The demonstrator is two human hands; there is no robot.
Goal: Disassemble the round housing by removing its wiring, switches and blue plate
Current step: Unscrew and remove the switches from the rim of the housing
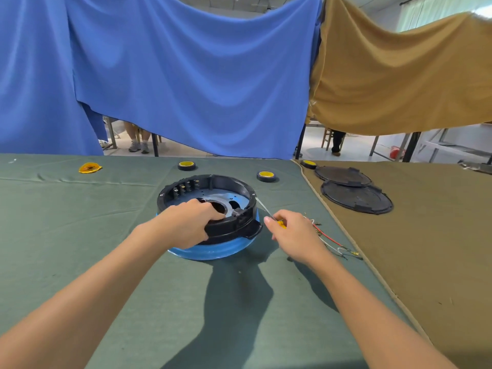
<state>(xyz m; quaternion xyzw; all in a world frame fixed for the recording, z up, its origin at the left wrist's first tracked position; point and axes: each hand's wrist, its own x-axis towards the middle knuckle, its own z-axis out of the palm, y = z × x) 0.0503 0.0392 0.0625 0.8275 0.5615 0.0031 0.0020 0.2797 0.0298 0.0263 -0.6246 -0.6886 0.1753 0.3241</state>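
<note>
black round housing (234, 227) gripped, yellow tape roll (186, 165) labels illegible

Round black housing (241, 225) sat open side up on a blue base (213, 251), with the blue plate (226, 197) still inside.

A row of switches (185, 189) stood along the far-left inner wall, beside the plate's large round hole. The left hand (186, 222) gripped the near rim. A pale wire (262, 207) ran from the right rim to the right hand's (292, 233) pinch. Loose wires (330, 239), red, white and dark, lay tangled near the housing's right side.
</note>
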